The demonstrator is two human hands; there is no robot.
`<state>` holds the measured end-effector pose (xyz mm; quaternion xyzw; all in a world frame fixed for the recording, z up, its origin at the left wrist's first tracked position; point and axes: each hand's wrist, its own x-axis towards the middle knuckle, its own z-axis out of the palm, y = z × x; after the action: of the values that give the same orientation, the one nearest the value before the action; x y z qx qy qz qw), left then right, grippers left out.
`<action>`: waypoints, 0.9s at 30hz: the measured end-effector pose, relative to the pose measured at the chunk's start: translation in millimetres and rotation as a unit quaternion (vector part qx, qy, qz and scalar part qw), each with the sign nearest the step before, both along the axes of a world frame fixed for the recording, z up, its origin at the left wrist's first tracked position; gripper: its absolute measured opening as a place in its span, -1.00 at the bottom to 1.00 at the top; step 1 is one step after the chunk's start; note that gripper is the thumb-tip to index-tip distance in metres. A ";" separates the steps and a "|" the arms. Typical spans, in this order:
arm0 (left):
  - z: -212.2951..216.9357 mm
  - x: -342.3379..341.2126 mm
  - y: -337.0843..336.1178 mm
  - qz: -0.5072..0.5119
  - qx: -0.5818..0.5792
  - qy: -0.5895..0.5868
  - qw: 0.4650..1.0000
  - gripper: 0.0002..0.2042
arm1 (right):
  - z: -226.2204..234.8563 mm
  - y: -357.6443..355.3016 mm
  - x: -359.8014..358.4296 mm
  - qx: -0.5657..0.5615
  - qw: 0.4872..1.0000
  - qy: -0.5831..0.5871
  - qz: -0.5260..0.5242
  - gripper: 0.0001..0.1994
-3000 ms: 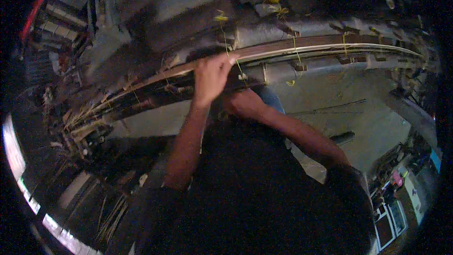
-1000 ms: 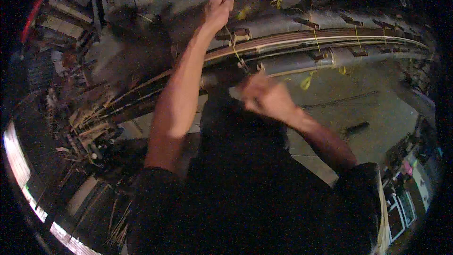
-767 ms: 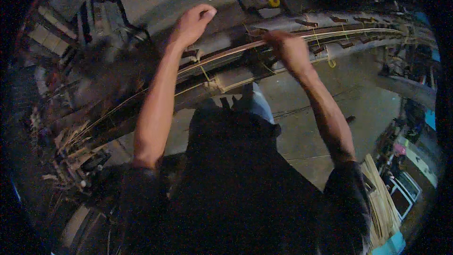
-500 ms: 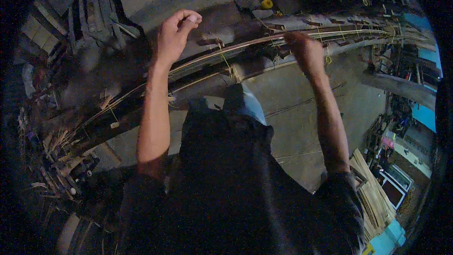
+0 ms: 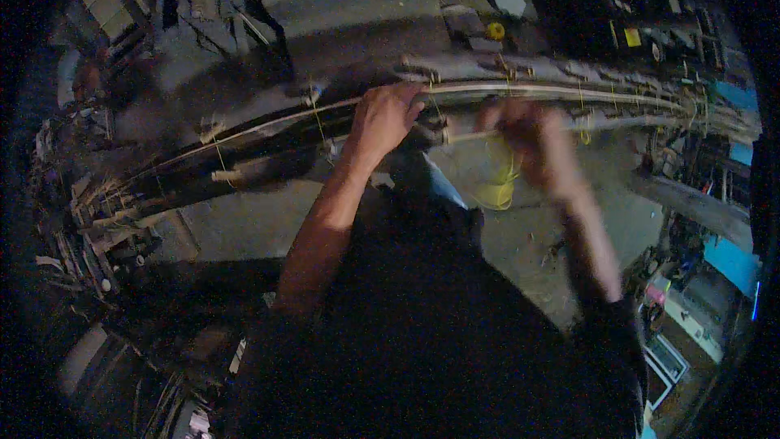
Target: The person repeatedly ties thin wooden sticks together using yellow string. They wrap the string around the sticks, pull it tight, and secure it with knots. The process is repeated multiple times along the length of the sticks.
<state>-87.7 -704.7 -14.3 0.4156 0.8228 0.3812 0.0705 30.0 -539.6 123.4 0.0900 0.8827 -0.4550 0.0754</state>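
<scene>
A long bundle of thin pale strips (image 5: pixel 561 92) runs in a curve across the view, over a dark beam-like support. Yellow string ties cross it at several places. My left hand (image 5: pixel 383 120) is at the near side of the bundle, its fingers bent together against it; what lies between them is hidden. To the right, my right hand (image 5: pixel 536 134) is blurred by motion, with its fingers curled in. Loose loops of yellow string (image 5: pixel 497 195) hang directly beneath it and appear to run up into its fingers.
Short wooden pegs (image 5: pixel 227 175) stick out along the support. Beyond it lie a yellow round object (image 5: pixel 495 30) and a pale slab (image 5: pixel 510 3). Scrap wood (image 5: pixel 97 211) is heaped at the left end. A window-like frame (image 5: pixel 668 366) leans at lower right.
My left hand has come down and right, from above the bundle onto it. The right hand has moved slightly nearer to me, and loose yellow string loops now hang below it. The view has shifted.
</scene>
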 end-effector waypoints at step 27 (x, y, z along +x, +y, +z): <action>57.2 -44.5 71.1 -0.013 0.098 -0.285 0.954 -0.69 | -97.3 35.8 -6.6 0.179 0.954 0.221 0.098 -0.77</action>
<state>-132.2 -633.6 42.9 0.3050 0.7221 0.5612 0.2658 23.4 -503.8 26.1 -0.0872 0.9489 -0.2882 -0.0946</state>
